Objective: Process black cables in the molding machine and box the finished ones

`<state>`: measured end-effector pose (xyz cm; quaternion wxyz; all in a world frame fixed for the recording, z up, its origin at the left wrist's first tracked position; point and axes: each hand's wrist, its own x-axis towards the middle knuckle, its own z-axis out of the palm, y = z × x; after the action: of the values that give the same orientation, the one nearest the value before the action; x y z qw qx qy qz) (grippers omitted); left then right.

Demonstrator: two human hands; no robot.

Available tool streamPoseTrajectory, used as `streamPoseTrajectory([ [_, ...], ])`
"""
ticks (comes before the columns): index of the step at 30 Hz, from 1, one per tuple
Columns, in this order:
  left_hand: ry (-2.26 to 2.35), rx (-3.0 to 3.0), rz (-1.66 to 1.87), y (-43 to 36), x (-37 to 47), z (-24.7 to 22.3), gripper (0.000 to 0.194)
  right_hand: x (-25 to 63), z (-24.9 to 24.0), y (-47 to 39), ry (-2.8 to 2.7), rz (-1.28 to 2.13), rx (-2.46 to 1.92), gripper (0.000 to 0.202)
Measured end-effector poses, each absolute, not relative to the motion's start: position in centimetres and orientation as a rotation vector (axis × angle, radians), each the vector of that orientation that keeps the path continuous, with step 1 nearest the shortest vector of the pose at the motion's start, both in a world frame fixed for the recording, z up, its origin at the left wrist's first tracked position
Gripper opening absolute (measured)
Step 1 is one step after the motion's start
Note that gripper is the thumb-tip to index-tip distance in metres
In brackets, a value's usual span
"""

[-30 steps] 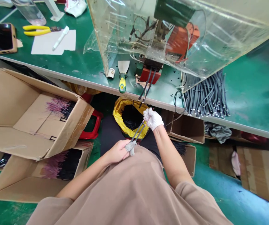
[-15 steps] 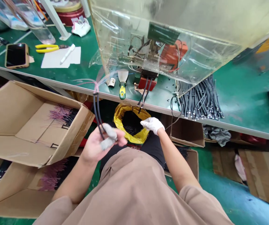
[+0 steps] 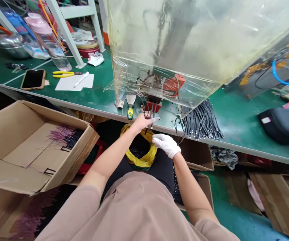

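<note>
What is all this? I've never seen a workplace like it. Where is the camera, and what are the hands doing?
There is no robot here, just a person. The camera is worn on their head and looks forward and down.

The left hand is at the bench edge, among dark cables in front of a red block; its exact grip is hard to see. The right hand, in a white glove, is beside a yellow bag, with nothing visible in it.

On the green bench are a phone, yellow-handled pliers, a scraper and a bundle of black cables. A see-through cover stands over some equipment.
</note>
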<state>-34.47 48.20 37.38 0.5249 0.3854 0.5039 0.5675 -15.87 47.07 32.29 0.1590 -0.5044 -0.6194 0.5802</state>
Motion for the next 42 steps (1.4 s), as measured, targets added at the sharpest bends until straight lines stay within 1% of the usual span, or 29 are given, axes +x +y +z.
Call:
streamPoseTrajectory([
  [4, 1.279, 0.909, 1.298, 48.0, -33.7, 37.1, 0.031, -16.2, 33.6, 47.2, -1.519, 1.798, -1.349, 0.051],
  [8, 1.31, 0.918, 1.301, 45.9, -34.0, 37.7, 0.037, -17.1, 35.1, 47.3, -1.336, 1.886, -1.17, 0.06],
  [11, 1.311, 0.949, 1.279, 43.0, -34.7, 37.6, 0.04, -18.2, 36.4, 47.6, -1.205, 1.968, -1.066, 0.055],
  [14, 1.281, 0.976, 1.23, 39.2, -35.1, 36.9, 0.046, -19.9, 37.9, 48.0, -1.036, 2.124, -1.074, 0.047],
  [18, 1.31, 0.971, 1.158, 34.6, -35.1, 35.8, 0.055, -22.7, 39.5, 48.7, -0.907, 2.228, -1.078, 0.055],
  [21, 1.361, 0.982, 1.091, 32.4, -35.2, 35.2, 0.056, -24.6, 39.8, 49.3, -0.852, 2.129, -1.078, 0.048],
  [25, 1.362, 1.029, 1.007, 30.7, -35.2, 34.6, 0.059, -25.7, 39.6, 50.0, -0.884, 1.914, -1.055, 0.038],
  [28, 1.323, 1.077, 0.971, 30.3, -34.9, 34.3, 0.061, -25.4, 39.5, 50.1, -1.013, 1.7, -1.066, 0.04],
  [33, 1.238, 1.21, 0.963, 30.1, -34.7, 34.5, 0.06, -23.8, 40.0, 50.6, -1.134, 1.321, -1.239, 0.041],
  [39, 1.058, 1.465, 0.951, 28.3, -36.3, 35.2, 0.055, -20.2, 42.0, 54.1, -0.868, 1.23, -1.24, 0.041],
  [42, 1.02, 1.566, 1.0, 27.4, -37.1, 35.1, 0.053, -18.0, 43.1, 55.0, -0.841, 1.196, -1.202, 0.04],
])
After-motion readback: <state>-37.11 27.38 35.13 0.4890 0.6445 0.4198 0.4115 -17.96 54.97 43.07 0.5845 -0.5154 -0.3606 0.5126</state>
